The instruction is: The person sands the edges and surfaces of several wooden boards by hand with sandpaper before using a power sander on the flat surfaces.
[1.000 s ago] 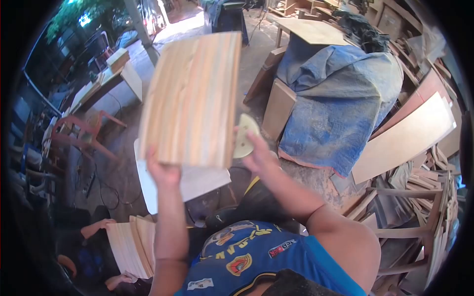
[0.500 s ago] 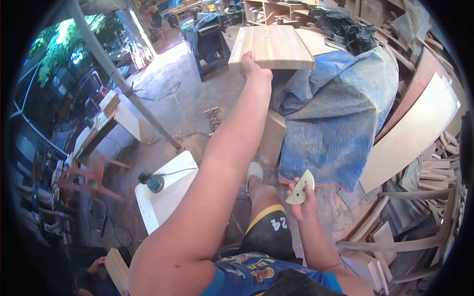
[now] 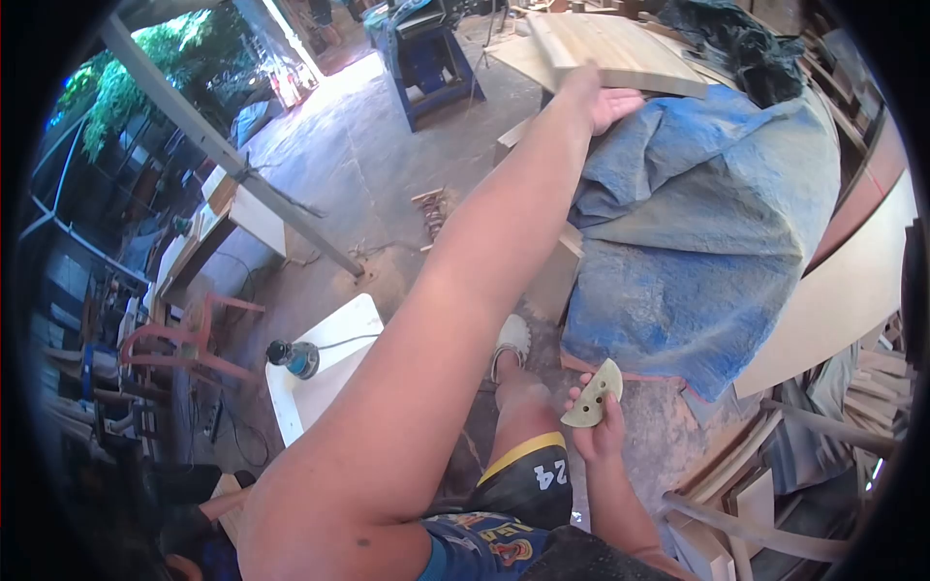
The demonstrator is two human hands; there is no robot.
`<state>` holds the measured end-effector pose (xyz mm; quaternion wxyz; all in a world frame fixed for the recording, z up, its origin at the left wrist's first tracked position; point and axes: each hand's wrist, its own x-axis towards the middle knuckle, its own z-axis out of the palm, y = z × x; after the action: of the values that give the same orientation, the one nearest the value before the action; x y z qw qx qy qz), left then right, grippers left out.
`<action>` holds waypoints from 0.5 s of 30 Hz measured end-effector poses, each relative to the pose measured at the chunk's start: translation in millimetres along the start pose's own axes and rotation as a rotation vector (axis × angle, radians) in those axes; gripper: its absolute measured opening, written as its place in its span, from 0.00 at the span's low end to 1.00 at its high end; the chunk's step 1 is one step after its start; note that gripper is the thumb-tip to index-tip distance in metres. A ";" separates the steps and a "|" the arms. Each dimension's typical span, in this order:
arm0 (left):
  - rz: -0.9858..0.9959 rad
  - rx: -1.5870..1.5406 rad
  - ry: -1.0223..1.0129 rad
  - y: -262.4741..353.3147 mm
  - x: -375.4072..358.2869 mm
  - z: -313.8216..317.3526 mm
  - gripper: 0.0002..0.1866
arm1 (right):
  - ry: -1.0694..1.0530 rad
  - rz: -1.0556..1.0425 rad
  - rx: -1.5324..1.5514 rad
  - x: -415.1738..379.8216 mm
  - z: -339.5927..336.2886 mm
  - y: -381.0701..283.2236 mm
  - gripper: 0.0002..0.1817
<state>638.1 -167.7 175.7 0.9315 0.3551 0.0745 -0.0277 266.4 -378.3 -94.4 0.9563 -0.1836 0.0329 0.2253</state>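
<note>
My left hand (image 3: pixel 605 102) reaches far forward, at the near edge of a thick pale wooden board (image 3: pixel 620 50). Its thumb is against the board's edge, and its fingers stretch out below that edge, palm partly showing. The board lies at the top of a pile, over a thin wood sheet (image 3: pixel 518 63) and beside a blue-grey tarp (image 3: pixel 693 232). Held low in front of me, in my right hand (image 3: pixel 603 436), is a pale yellow-green sanding disc (image 3: pixel 596 395), folded into a half-moon with several holes showing.
A green power sander (image 3: pixel 294 358) rests on a white panel (image 3: pixel 334 363) at left. Beyond it are a reddish plastic chair (image 3: pixel 189 339) and a metal post (image 3: pixel 228 155). Wood offcuts (image 3: pixel 756 513) crowd the lower right. A blue machine stand (image 3: pixel 426 77) is further back.
The board has moved forward and right, down onto the pile. My left hand's fingers now show stretched out below its edge. My right hand still holds the sanding disc; the view has shifted.
</note>
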 end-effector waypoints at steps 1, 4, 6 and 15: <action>-0.124 0.093 -0.085 0.4 -11.6 0.1 0.36 | 0.001 0.017 -0.005 1.6 0.1 1.1 0.30; -0.091 0.547 -0.407 -2.6 -68.7 -10.8 0.33 | -0.051 0.058 -0.016 8.0 2.7 5.4 0.31; -0.053 0.736 -0.467 -19.9 -139.2 -36.0 0.28 | -0.142 0.114 0.043 15.7 4.9 7.6 0.32; -0.069 0.865 0.534 -121.4 -630.8 -316.2 0.18 | -0.315 0.648 -0.268 52.3 26.5 59.7 0.33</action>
<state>-35.1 -48.7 -37.0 0.6461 0.7004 0.3032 0.0050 286.3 -297.0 -97.5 0.7965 -0.2504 -0.0877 0.5434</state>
